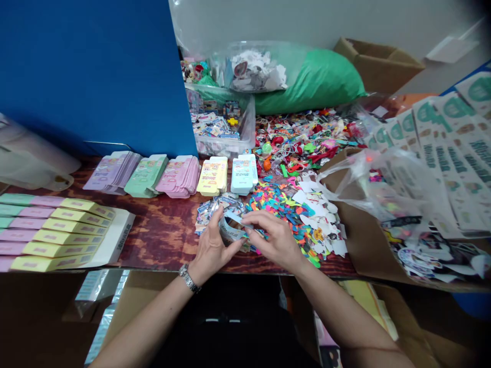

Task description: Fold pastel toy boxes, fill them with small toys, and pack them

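Both my hands work low at the near edge of a dark wooden table [164, 240]. My left hand [210, 246] grips a small pale blue printed cardboard box [232, 231], folded partly open, and my right hand [274, 240] pinches its upper edge from the right. A scattered pile of small printed cards [215, 214] lies just beyond my left hand. Bright paper cut-outs [291, 214] lie beyond my right hand, with the nearest ones close to its fingers. A metal wristwatch [189, 278] sits on my left wrist.
Flat stacks of pastel printed boxes [178, 176] line the table's far side, and overlapping pastel cards [49, 230] fill the left. Behind stand a blue panel [88, 76], a clear plastic tub [220, 128] and a green bag [310, 84]. Mixed small trinkets [303, 138] spread beyond the cut-outs.
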### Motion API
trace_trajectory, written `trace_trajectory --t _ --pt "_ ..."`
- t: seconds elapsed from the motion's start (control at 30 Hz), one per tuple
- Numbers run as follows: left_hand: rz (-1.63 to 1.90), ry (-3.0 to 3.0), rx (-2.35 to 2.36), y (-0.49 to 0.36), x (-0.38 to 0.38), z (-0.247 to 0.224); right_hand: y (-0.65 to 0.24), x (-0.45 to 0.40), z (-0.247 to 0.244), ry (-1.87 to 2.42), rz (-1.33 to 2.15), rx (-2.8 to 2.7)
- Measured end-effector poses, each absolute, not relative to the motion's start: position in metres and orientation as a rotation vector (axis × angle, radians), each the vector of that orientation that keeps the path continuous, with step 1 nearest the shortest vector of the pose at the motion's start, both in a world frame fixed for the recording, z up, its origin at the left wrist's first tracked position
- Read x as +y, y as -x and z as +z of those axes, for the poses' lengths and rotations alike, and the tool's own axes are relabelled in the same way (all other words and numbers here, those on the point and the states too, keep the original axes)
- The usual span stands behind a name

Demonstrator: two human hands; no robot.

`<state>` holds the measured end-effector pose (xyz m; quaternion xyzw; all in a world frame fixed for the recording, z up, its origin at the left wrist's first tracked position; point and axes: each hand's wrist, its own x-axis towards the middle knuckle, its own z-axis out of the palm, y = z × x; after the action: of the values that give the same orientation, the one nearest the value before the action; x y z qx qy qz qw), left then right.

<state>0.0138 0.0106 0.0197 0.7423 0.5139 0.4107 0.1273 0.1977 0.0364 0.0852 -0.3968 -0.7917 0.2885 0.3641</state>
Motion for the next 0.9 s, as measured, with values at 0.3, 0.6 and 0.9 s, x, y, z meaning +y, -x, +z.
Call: trace_trajectory --t 0.3,0.6,0.9 --pt "0.903 -2.266 1.615 -0.015 0.007 0.024 -0.186 0.040 0.086 1.140 0.738 -2.037" --pt "0.737 -2.486 1.800 -0.013 0.008 0.021 -0.168 0.016 0.061 1.005 0.450 -1.968" --pt "0.712 -2.406 1.797 0.000 -0.003 0.022 -0.164 0.017 0.047 1.103 0.905 -1.887"
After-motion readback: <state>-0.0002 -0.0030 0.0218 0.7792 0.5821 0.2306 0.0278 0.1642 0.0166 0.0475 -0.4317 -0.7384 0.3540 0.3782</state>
